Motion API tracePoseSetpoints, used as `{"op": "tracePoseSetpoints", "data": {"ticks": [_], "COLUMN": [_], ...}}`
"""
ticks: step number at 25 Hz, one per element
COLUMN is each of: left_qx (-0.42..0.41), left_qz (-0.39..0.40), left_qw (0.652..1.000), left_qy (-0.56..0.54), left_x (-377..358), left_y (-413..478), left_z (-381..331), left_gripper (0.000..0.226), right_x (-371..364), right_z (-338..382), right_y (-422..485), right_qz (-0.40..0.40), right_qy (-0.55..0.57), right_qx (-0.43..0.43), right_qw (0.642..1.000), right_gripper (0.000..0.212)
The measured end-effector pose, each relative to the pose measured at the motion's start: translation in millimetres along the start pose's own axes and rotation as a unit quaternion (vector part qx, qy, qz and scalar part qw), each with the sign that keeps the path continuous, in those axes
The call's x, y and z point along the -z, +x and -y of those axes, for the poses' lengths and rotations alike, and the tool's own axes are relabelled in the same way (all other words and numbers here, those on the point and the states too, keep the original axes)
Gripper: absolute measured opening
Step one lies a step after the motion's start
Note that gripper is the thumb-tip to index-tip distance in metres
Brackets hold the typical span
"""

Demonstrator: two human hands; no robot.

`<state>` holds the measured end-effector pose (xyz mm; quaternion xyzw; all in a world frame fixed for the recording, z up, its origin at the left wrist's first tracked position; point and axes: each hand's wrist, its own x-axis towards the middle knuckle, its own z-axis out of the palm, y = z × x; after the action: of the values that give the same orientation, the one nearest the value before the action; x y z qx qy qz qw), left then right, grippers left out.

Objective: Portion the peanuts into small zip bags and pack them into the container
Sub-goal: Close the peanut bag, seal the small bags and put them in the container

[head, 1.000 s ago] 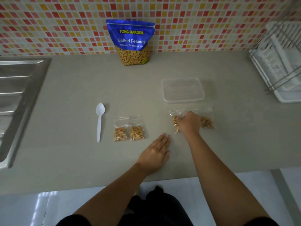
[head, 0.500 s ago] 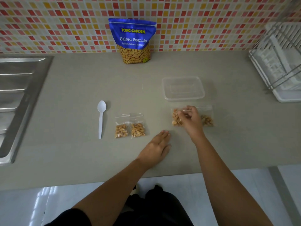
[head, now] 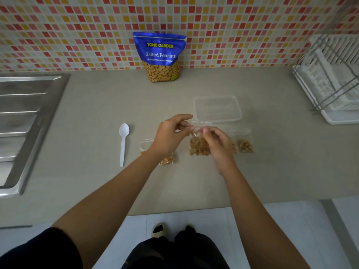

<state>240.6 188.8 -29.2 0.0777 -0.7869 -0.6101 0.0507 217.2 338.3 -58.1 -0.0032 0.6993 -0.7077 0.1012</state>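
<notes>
Two hands meet at the centre of the frame above the grey counter [head: 87, 171]. The left hand [head: 171, 136] and the right hand [head: 218, 141] each pinch the clear top strip of one small zip bag [head: 200, 147] with curled fingers; its peanuts sit between the two hands, just below the fingertips (whether it rests on the counter I cannot tell). The clear container [head: 217, 108] lies just above the hands, slightly to the right. A second filled bag [head: 245, 145] lies right of the right hand; another filled bag [head: 167, 160] shows partly under the left wrist. A white spoon [head: 123, 142] lies further left; the blue peanut pouch [head: 160, 55] stands upright at top centre against the tiled wall; a sink [head: 23, 123] fills the left edge and a dish rack [head: 334, 90] the upper right.
</notes>
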Motion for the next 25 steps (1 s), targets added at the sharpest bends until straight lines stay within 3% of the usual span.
{"op": "tracePoseSetpoints", "data": {"ticks": [4, 12, 20, 25], "left_qx": [0.006, -0.06, -0.164, -0.195], "left_qz": [-0.006, 0.019, 0.041, 0.045], "left_qw": [1.0, 0.979, 0.938, 0.911], "left_qy": [-0.016, 0.192, 0.302, 0.362], "left_x": [14, 40, 43, 27], "left_y": [-2, 7, 18, 21], "left_z": [-13, -39, -52, -49], "left_gripper": [0.017, 0.006, 0.01, 0.012], "right_x": [-12, -27, -34, -36], "right_z": [10, 33, 36, 33], "right_y": [0, 2, 5, 9], "right_qz": [-0.026, -0.005, 0.017, -0.076], "right_qy": [0.054, 0.098, 0.115, 0.006], "right_qx": [0.034, 0.04, 0.045, 0.095], "right_qw": [0.998, 0.994, 0.992, 0.993], "right_gripper": [0.008, 0.01, 0.007, 0.003]}}
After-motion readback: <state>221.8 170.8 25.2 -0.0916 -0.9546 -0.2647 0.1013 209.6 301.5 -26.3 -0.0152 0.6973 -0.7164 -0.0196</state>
